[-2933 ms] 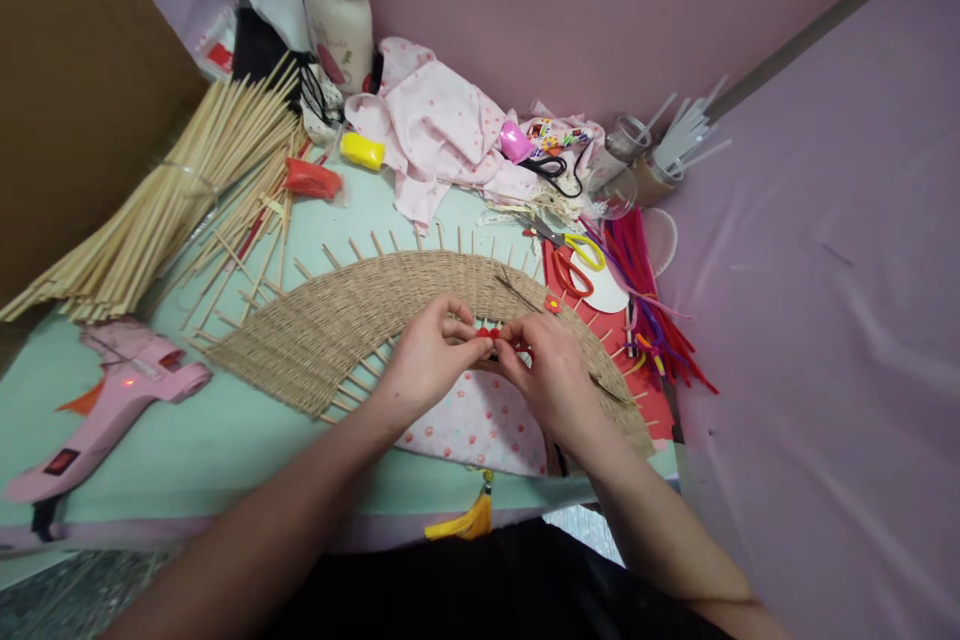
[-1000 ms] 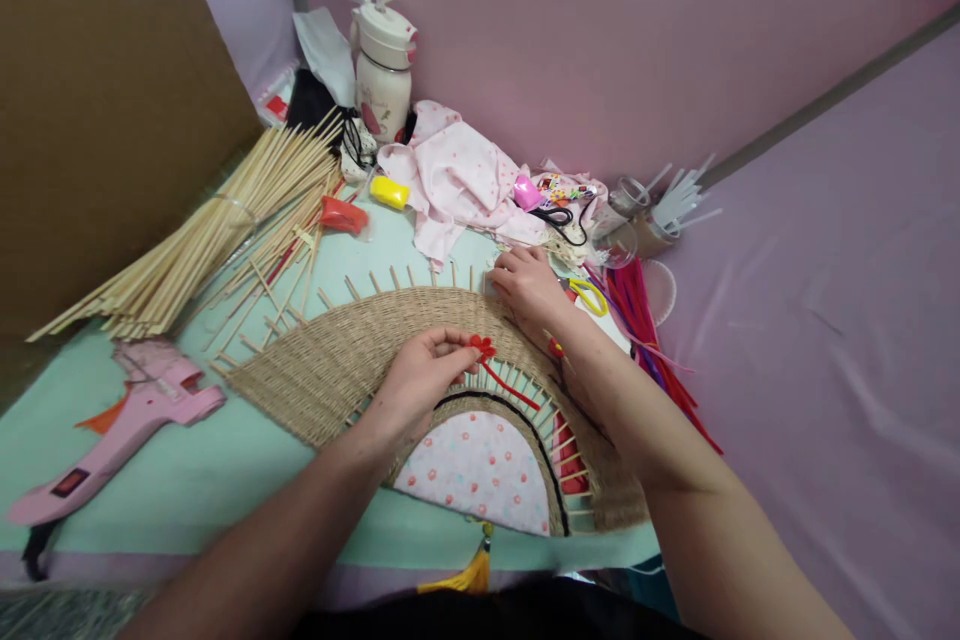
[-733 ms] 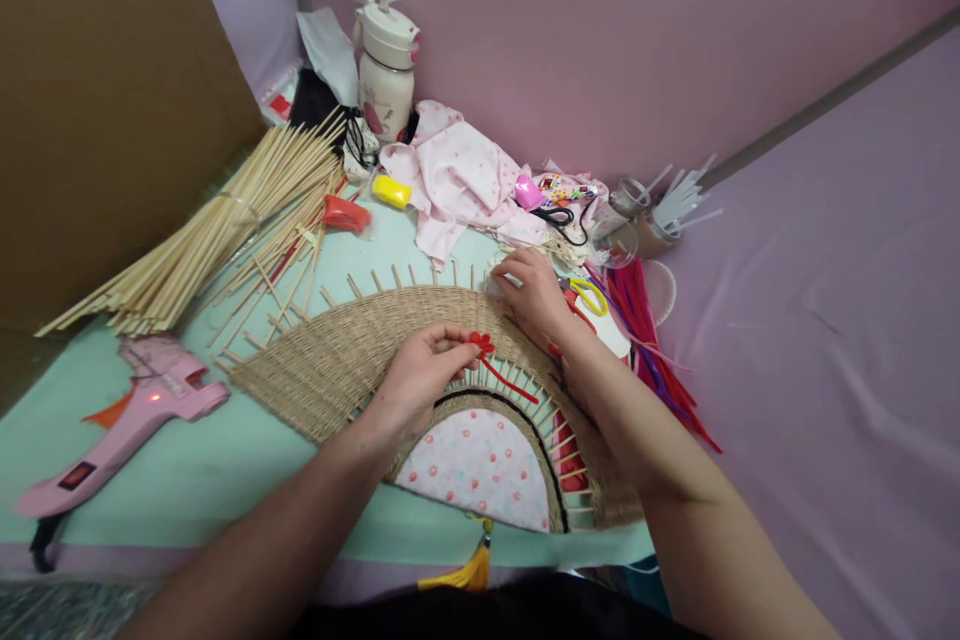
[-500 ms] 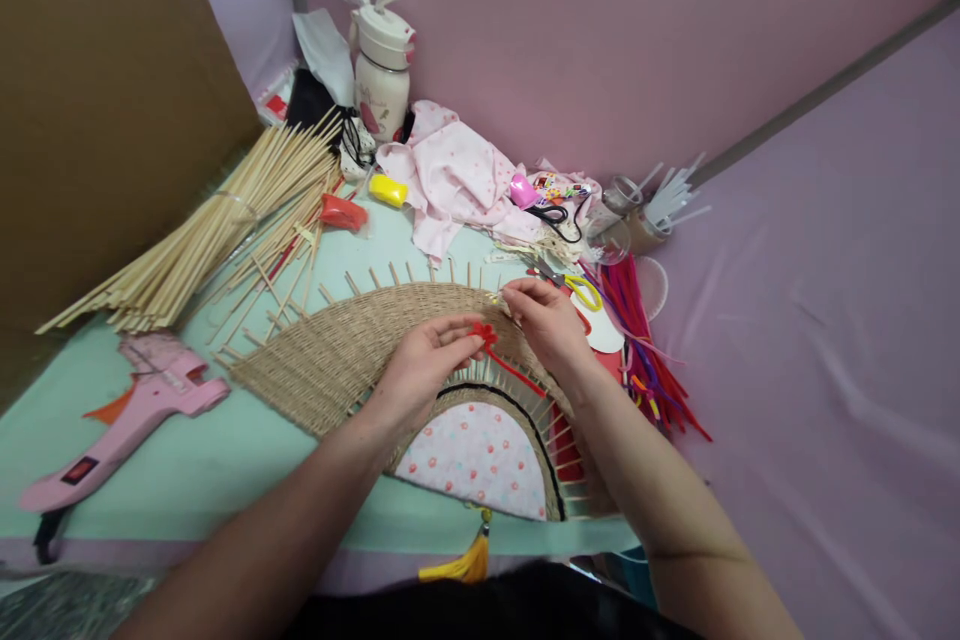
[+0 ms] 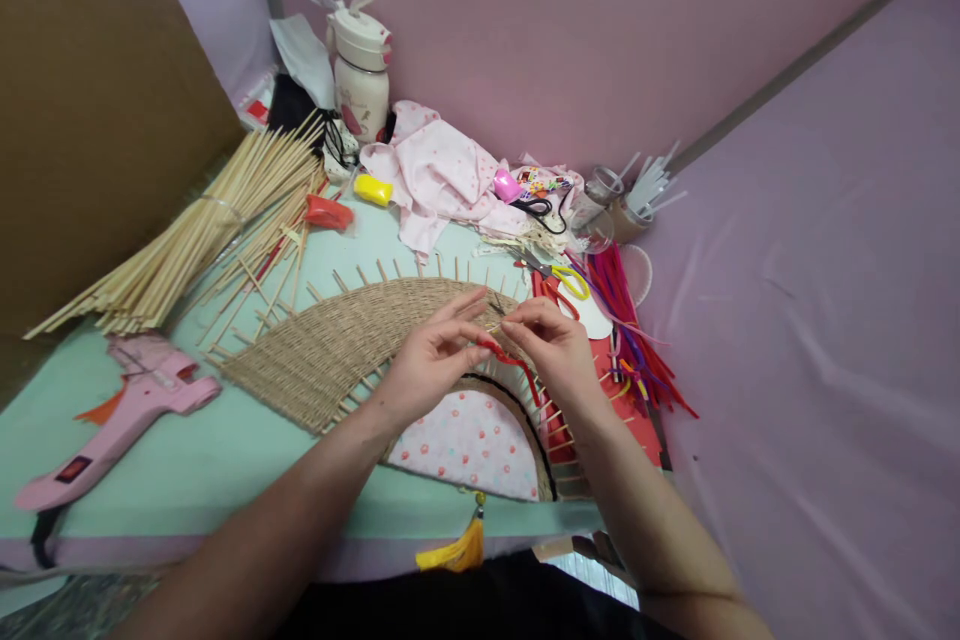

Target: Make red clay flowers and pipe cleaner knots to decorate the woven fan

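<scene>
My left hand (image 5: 431, 355) pinches a red pipe cleaner (image 5: 532, 385) between thumb and fingers; its loose end hangs down to the right. Close beside it, my right hand (image 5: 555, 340) has thumb and forefinger pressed together at a small, thin thing I cannot make out. Below both hands lies a woven fan (image 5: 337, 345) on thin sticks, partly covered by my hands. Its half-round centre of patterned cloth (image 5: 465, 445) has a dark border, and a yellow tassel (image 5: 457, 550) hangs at the lower edge.
Left are a pink glue gun (image 5: 120, 430) and a stick bundle (image 5: 195, 240). Behind stand a bottle (image 5: 361, 80) and crumpled pink cloth (image 5: 435, 165). To the right lie yellow-handled scissors (image 5: 571, 280), loose pipe cleaners (image 5: 637, 330) and a straw holder (image 5: 628, 218).
The red pipe cleaner's coiled end has turned and is now more hidden by my fingers. My right hand has come lower and nearer the pipe cleaner. The whole view has shifted slightly.
</scene>
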`<state>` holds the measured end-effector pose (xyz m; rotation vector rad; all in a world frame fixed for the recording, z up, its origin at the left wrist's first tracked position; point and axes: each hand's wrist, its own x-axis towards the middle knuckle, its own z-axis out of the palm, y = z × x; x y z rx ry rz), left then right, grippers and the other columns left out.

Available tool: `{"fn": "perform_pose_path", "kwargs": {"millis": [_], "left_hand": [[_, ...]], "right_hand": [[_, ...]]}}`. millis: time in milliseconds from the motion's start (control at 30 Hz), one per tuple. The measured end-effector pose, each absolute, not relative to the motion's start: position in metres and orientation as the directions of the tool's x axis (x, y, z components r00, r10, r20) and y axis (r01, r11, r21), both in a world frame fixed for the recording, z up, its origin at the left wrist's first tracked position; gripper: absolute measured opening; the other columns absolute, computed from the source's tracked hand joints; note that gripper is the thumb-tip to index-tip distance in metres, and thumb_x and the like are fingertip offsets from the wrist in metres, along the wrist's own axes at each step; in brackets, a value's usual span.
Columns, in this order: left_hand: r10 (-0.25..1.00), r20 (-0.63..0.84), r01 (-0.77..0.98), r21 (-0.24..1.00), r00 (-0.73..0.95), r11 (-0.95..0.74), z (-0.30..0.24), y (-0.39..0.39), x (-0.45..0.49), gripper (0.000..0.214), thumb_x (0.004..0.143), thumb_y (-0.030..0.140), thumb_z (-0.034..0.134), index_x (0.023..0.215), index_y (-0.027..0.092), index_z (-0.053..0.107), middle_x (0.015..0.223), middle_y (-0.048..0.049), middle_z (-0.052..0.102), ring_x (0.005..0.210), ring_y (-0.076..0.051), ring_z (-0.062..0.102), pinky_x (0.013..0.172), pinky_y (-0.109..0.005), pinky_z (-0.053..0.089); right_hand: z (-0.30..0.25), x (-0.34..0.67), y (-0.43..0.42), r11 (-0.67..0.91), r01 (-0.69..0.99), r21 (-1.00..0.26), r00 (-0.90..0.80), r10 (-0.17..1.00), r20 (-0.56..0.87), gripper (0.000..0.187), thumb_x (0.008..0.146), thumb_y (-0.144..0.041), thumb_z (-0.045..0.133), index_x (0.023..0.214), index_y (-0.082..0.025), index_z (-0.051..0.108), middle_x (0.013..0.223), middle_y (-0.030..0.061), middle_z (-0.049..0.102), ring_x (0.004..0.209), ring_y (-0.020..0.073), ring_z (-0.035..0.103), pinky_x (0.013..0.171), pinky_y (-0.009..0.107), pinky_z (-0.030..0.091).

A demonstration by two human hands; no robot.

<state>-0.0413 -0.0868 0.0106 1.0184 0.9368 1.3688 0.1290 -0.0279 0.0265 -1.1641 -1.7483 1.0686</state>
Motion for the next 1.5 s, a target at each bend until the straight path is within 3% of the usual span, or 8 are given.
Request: {"fn": "perform_pose_path", "kwargs": {"millis": [200,433,633,767,867,967,1167,1500], "left_hand": [[0.999,-0.028,-0.325,0.945,0.021,0.033,0.011,-0.087,-0.037,0.009,0.075,0.017,0.069,0.079,0.019,0.076,0.108,-0.008,0.071,0.106,-0.021,0.064,0.096,-0.034,0.047],[0.996,-0.095,-0.415,0.906,-0.005,0.084,0.006,-0.087,-0.034,0.005,0.072,0.022,0.074,0.075,0.018,0.075,0.089,-0.0049,0.072,0.086,-0.017,0.066,0.083,-0.03,0.052],[0.937,-0.296,-0.633,0.693,0.187,0.345,0.002,-0.088,-0.034,0.015,0.066,0.025,0.081,0.076,0.016,0.074,0.076,-0.0041,0.072,0.071,-0.017,0.067,0.075,-0.034,0.055],[0.905,-0.336,-0.646,0.636,0.262,0.423,0.002,-0.087,-0.038,0.02,0.062,0.024,0.084,0.076,0.013,0.074,0.074,-0.006,0.073,0.07,-0.016,0.068,0.076,-0.033,0.055],[0.879,-0.364,-0.629,0.614,0.309,0.476,0.005,-0.087,-0.04,0.022,0.058,0.023,0.086,0.074,0.012,0.075,0.074,-0.0064,0.073,0.071,-0.015,0.068,0.077,-0.031,0.055],[0.86,-0.392,-0.602,0.616,0.326,0.509,0.008,-0.087,-0.04,0.023,0.055,0.023,0.087,0.071,0.013,0.075,0.073,-0.0062,0.073,0.069,-0.015,0.067,0.075,-0.03,0.054],[0.865,-0.37,-0.514,0.697,0.339,0.499,0.007,-0.087,-0.04,0.019,0.055,0.022,0.086,0.07,0.014,0.076,0.072,-0.0055,0.072,0.067,-0.013,0.063,0.068,-0.025,0.051],[0.826,-0.391,-0.52,0.645,0.406,0.561,0.006,-0.087,-0.042,0.016,0.058,0.021,0.084,0.07,0.013,0.076,0.067,-0.0043,0.07,0.062,-0.009,0.06,0.064,-0.021,0.046]], "right_hand": [[0.028,0.125,-0.042,0.254,0.331,-0.909,-0.307,0.94,0.15,0.006,0.077,-0.03,0.071,0.079,-0.026,0.075,0.083,0.0025,0.054,0.08,0.0174,0.053,0.069,0.031,0.045],[0.027,0.117,-0.055,0.111,0.132,-0.985,-0.184,0.979,0.086,0.003,0.074,-0.027,0.074,0.072,-0.025,0.073,0.077,0.0007,0.06,0.078,0.0167,0.058,0.072,0.031,0.048],[0.022,0.118,-0.059,-0.132,0.026,-0.991,-0.192,0.972,-0.135,0.013,0.071,-0.036,0.076,0.076,-0.024,0.072,0.076,0.0008,0.069,0.071,0.0167,0.063,0.071,0.033,0.053],[0.034,0.133,-0.053,0.15,0.259,-0.954,-0.326,0.943,0.06,0.018,0.08,-0.03,0.07,0.097,-0.027,0.074,0.09,0.003,0.072,0.083,0.0184,0.064,0.078,0.035,0.052],[0.044,0.144,-0.048,0.457,0.389,-0.8,-0.491,0.837,0.24,0.022,0.085,-0.025,0.067,0.106,-0.03,0.073,0.099,0.0045,0.071,0.094,0.0199,0.063,0.084,0.038,0.05],[0.052,0.15,-0.045,0.639,0.428,-0.639,-0.627,0.719,0.3,0.024,0.088,-0.027,0.065,0.111,-0.032,0.071,0.101,0.0049,0.07,0.095,0.0211,0.062,0.085,0.04,0.048],[0.059,0.151,-0.046,0.748,0.472,-0.467,-0.746,0.621,0.239,0.02,0.092,-0.031,0.059,0.109,-0.031,0.071,0.093,0.0039,0.072,0.089,0.0216,0.062,0.08,0.04,0.045],[0.058,0.152,-0.048,0.808,0.469,-0.357,-0.778,0.569,0.265,0.018,0.094,-0.029,0.057,0.105,-0.029,0.07,0.086,0.0025,0.074,0.082,0.0204,0.063,0.075,0.037,0.038]]}}
